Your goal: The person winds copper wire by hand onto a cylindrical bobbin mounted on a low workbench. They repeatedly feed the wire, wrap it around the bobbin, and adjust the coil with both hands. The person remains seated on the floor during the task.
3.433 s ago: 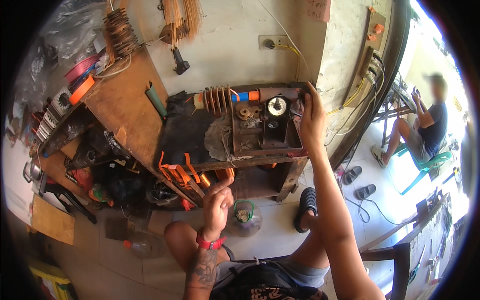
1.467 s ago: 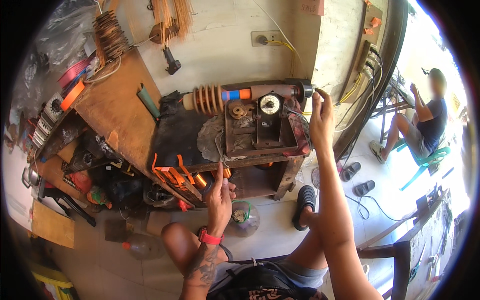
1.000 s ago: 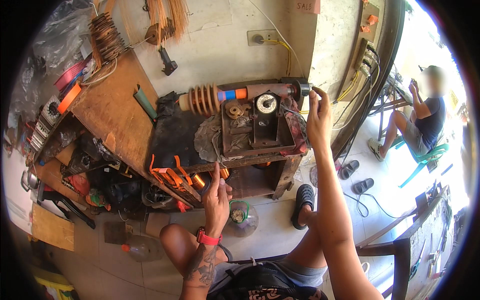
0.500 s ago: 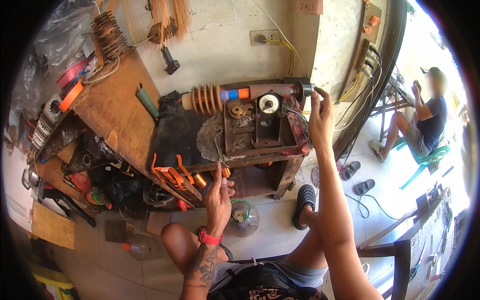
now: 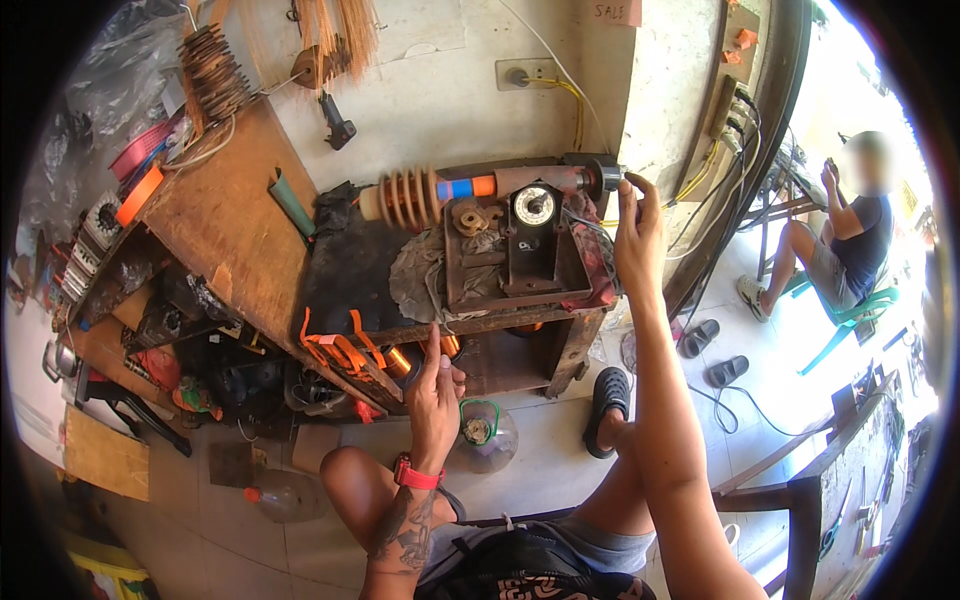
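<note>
A hand-turned coil winder (image 5: 540, 262) with a round white dial (image 5: 534, 206) stands on the workbench. The fingers of my right hand (image 5: 640, 232) are closed on the crank knob (image 5: 611, 179) at the right end of its shaft. On the shaft's left end sits a ribbed brown winding former (image 5: 408, 198), blurred by motion, with blue and orange bands beside it. My left hand (image 5: 436, 400) is in front of the bench edge, index finger pointing up and the other fingers curled. Anything thin pinched there is too fine to see. Copper wire spools (image 5: 398, 360) show behind it.
Orange straps (image 5: 345, 350) hang at the bench's front left, beside a leaning wooden board (image 5: 235, 225). A clear round jug (image 5: 488, 445) stands on the floor below. To the right lie slippers (image 5: 700, 338), and a person (image 5: 860, 225) sits farther off.
The ribbed former is blurred in both frames, and my right fingers have shifted slightly at the knob. My left hand stays nearly in place. The whole view has shifted a little.
</note>
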A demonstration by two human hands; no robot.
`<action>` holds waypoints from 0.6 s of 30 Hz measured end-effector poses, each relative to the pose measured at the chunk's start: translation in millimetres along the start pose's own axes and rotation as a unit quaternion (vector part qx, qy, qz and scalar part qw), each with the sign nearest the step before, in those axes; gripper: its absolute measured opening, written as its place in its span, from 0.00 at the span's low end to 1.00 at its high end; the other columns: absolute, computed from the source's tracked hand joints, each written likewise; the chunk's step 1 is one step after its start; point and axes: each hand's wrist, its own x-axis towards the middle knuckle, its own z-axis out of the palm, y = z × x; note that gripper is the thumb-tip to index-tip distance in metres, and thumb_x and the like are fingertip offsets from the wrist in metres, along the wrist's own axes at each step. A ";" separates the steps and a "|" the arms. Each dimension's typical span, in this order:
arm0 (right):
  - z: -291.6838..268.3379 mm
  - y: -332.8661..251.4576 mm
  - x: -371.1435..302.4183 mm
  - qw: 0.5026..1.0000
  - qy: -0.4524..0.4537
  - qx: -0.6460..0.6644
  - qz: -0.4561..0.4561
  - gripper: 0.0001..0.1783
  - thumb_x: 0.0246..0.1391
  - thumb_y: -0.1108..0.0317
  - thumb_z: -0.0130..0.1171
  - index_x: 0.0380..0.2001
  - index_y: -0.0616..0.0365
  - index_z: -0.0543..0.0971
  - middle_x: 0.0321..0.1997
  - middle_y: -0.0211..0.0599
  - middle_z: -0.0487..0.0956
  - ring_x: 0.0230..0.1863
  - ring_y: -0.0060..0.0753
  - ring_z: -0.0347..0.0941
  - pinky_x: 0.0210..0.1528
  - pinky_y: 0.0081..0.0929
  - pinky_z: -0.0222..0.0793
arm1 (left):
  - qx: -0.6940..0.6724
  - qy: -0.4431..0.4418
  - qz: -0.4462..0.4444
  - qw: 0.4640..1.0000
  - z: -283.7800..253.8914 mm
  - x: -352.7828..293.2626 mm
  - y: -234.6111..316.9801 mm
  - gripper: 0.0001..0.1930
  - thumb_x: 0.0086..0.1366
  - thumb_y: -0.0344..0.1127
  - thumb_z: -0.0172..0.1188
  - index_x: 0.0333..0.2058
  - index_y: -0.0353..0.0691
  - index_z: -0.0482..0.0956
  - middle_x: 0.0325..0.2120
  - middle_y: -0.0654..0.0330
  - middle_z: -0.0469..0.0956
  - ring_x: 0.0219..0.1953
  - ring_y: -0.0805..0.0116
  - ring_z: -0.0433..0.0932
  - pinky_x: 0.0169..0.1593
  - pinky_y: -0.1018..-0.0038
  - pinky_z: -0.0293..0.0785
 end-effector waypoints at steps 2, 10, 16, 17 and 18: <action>0.9 0.6 -0.2 1.000 0.005 0.009 -0.016 0.23 0.76 0.51 0.52 0.56 0.60 0.78 0.43 0.54 0.84 0.42 0.48 0.82 0.48 0.42 0.75 | 0.003 0.001 0.003 1.000 -0.2 -0.2 0.3 0.27 0.84 0.44 0.45 0.77 0.61 0.57 0.25 0.65 0.76 0.28 0.79 0.78 0.35 0.77 0.83; 1.6 2.2 -0.3 1.000 -0.001 0.006 -0.006 0.23 0.76 0.51 0.52 0.56 0.60 0.78 0.44 0.54 0.84 0.43 0.49 0.82 0.49 0.43 0.75 | 0.002 0.002 0.004 1.000 0.6 0.0 -0.2 0.27 0.84 0.44 0.45 0.77 0.60 0.57 0.26 0.64 0.78 0.28 0.79 0.80 0.35 0.76 0.83; 2.9 3.9 -0.6 1.000 0.000 0.010 -0.012 0.22 0.76 0.52 0.52 0.56 0.60 0.78 0.45 0.55 0.84 0.46 0.51 0.82 0.50 0.43 0.75 | -0.008 0.010 0.019 1.000 1.7 0.5 -3.2 0.27 0.84 0.44 0.45 0.78 0.60 0.56 0.26 0.64 0.78 0.28 0.79 0.80 0.35 0.76 0.82; 3.5 4.1 -0.6 1.000 0.002 0.010 -0.013 0.22 0.76 0.52 0.52 0.56 0.60 0.78 0.45 0.55 0.84 0.46 0.52 0.82 0.50 0.43 0.75 | -0.009 0.008 0.019 1.000 1.6 0.4 -3.2 0.27 0.84 0.43 0.45 0.78 0.60 0.56 0.26 0.64 0.78 0.28 0.79 0.80 0.35 0.77 0.81; 3.8 4.3 -0.6 1.000 0.003 0.011 -0.015 0.22 0.76 0.52 0.52 0.56 0.60 0.78 0.46 0.55 0.84 0.46 0.52 0.82 0.51 0.43 0.75 | -0.007 0.005 0.015 1.000 1.5 0.3 -3.0 0.27 0.84 0.43 0.45 0.78 0.60 0.56 0.26 0.64 0.78 0.28 0.79 0.80 0.34 0.77 0.81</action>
